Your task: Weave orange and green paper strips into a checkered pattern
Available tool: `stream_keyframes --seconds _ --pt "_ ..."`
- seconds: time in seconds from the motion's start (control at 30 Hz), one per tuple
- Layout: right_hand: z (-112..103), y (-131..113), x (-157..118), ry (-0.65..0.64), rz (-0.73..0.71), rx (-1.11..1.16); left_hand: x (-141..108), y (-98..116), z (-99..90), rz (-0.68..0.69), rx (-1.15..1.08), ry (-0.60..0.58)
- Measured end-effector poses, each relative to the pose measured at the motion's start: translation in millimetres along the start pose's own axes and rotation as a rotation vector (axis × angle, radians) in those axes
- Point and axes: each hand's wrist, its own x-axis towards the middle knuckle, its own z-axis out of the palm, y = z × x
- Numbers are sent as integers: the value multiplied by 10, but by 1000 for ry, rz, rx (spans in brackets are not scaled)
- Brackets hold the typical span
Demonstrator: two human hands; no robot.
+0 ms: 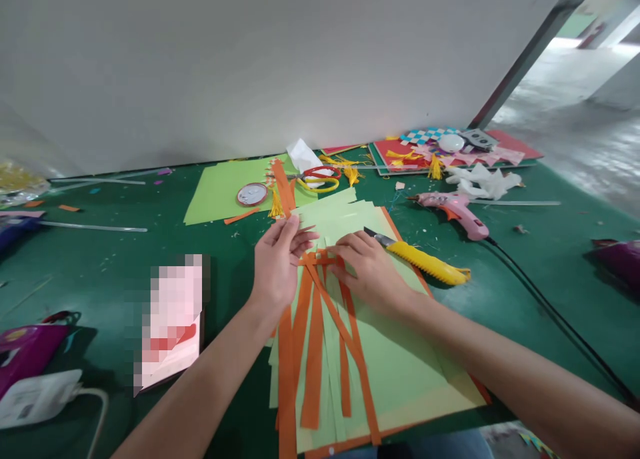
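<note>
The left hand (277,262) pinches between thumb and fingers an orange paper strip (284,187), which reaches up past the fingertips toward the wall. The right hand (367,265) is bent low, its fingertips at the short orange crossband (325,261) of a small weave; whether they grip it or only rest there, I cannot tell. That weave lies between the two hands, with long orange tails (313,352) and light green strips (327,385) fanning from it toward the person, over a stack of light green paper sheets (415,359). A utility knife (430,262) with a yellow handle sits just beyond the right hand, its blade over the stack. Farther right, a pink glue gun (463,213) lies on the green tabletop (530,259). Behind the left hand are scissors (320,184) with red and yellow handles and a yellow tassel (275,204)
</note>
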Motion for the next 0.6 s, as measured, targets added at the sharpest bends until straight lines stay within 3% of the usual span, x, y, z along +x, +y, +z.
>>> stream_keyframes --seconds 0.1,0.43,0.6 --pt "24 -11 38 -37 -5 -25 18 8 -12 -32 -59 31" --pt "8 61 2 45 -68 -29 53 -18 -37 -116 -112 89" --pt "-104 177 0 70 -48 53 60 -27 -36 -128 -100 107"
